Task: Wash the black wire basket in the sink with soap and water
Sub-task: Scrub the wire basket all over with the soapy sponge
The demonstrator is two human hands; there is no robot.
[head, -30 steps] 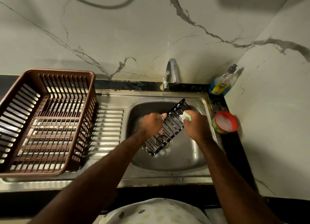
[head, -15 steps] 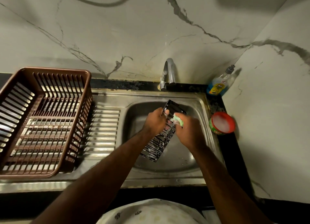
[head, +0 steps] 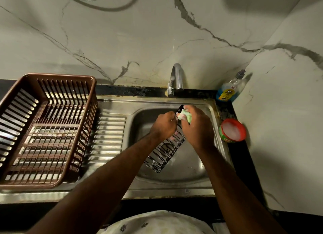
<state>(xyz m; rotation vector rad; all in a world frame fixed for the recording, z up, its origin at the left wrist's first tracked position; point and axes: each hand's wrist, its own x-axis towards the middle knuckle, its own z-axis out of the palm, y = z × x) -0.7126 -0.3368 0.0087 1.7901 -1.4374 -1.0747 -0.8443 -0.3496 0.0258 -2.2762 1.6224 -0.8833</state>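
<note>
Task item: black wire basket (head: 164, 153) tilted inside sink (head: 166, 191) bowl, upper end near rear rim.
left hand (head: 164, 125): fingers curled round basket.
right hand (head: 197, 128): fingers grip green sponge (head: 185, 115) against basket top.
soap bottle (head: 227, 92) label: illegible.
Free bowl space right of basket's lower end.

A: Left side?
B: Bare forearm comes in from lower left, angled up and right. The left hand (head: 163, 127) is knuckles-up, fingers curled round the upper part of the black wire basket (head: 165, 152).
A: Right side?
B: Bare forearm comes in from lower right, leaning leftward. The right hand (head: 198, 128) shows its back, fingers bunched on a green sponge (head: 185, 116) at the basket's top end.
A: Spacing?
B: Hands just beside each other, elbows well apart, forearms converging.
</note>
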